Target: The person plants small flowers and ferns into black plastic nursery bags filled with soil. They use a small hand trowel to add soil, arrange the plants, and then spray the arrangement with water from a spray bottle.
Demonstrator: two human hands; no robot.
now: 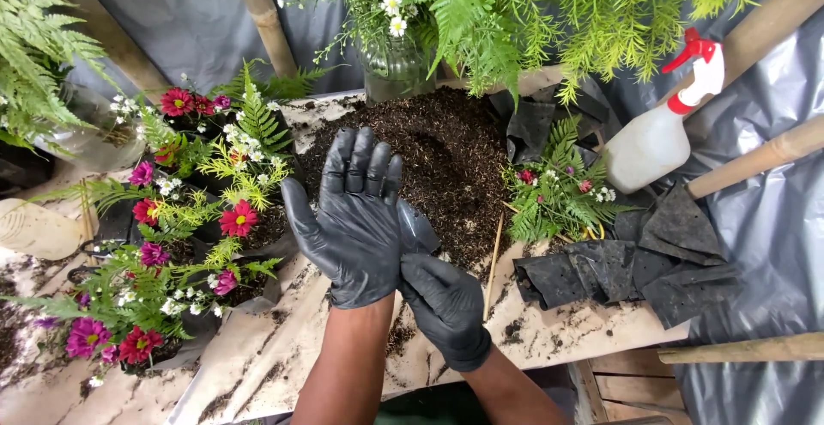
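Left hand (356,219): black glove, raised palm-up over the near edge of the soil heap (438,163), fingers straight, spread only slightly, thumb out to the side. It holds nothing.

Right hand (446,305): black glove, just below and right of the left one, fingers curled and pinching the loose cuff edge (418,229) of the left glove at the heel of the palm.

Soil heap: dark, crumbly, piled at the middle of the table (592,322), reaching back to a glass jar (396,69) of ferns and white daisies.

Left side: a crowded row of flower bunches (184,245) in black bags, red and magenta blooms with fern fronds, close beside the left hand's thumb.

Right side: one small fern-and-flower bunch (558,189) at the soil's edge; a thin wooden stick (493,266) lying just right of the right hand; a stack of empty black bags (635,262) further right; a white spray bottle (661,129) with red trigger behind them.

Open room: a bare, soil-dusted strip of table along the near edge, under both forearms, and a patch between stick and bags.
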